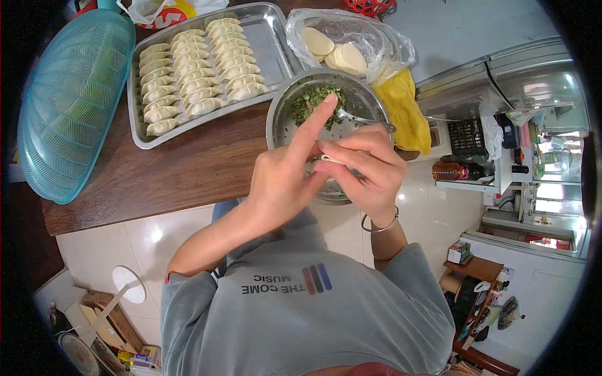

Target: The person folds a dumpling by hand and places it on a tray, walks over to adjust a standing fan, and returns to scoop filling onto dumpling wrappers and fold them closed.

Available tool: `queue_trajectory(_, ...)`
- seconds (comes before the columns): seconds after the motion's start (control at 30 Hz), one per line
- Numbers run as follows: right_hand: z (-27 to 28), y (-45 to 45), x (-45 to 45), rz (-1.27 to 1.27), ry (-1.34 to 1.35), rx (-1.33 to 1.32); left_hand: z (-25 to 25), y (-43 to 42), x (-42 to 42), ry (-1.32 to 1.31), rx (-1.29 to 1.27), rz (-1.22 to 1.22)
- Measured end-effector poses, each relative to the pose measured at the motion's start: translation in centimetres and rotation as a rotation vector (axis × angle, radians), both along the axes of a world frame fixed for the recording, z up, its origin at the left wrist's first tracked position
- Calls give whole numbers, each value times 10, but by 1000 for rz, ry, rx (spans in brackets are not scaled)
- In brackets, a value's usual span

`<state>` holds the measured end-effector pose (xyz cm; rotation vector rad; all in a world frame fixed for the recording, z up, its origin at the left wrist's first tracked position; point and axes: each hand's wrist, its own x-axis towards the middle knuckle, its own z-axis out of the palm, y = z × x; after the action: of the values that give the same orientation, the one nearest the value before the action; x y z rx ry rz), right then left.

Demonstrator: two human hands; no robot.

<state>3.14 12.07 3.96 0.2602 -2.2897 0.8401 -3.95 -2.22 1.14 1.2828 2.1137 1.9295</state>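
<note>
Pinching a pale piece of dough [330,160] over the near side of the metal bowl [285,135], I am gripping it with the fingertips of both hands. My left hand [282,172] is holding one side, its forefinger pointing out over the green filling [304,106] in the bowl, while my right hand [373,163] is gripping the other. My fingers are hiding most of the piece, so I cannot tell how well its edge is closed. Light, even pressure would seem best; squeezing one spot hard could tear it. A spoon [364,119] is leaning across the bowl's right side, its handle lying just beside my right knuckles, easy to knock. Left of the bowl, a tray [266,41] is holding rows of dumplings [194,64], with a blue mesh cover [75,106] sitting farther left. Beyond the bowl, round wrappers [347,58] are lying in a clear bag [382,41]; right of it, a yellow cloth [404,113] is lying by the tabletop's [188,166] edge.
</note>
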Motion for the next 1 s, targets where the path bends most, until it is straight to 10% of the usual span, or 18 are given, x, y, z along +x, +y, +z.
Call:
queue_trajectory(0.33,7,-2,-6,10,9,20,5,1,-2,-152,6,-59)
queue_trajectory(0.67,15,17,-2,-193,-196,-350,9,-1,-16,-959,169,-254)
queue_trajectory(1.0,9,7,-7,-261,-97,-83,9,-1,-7,-1167,292,-282)
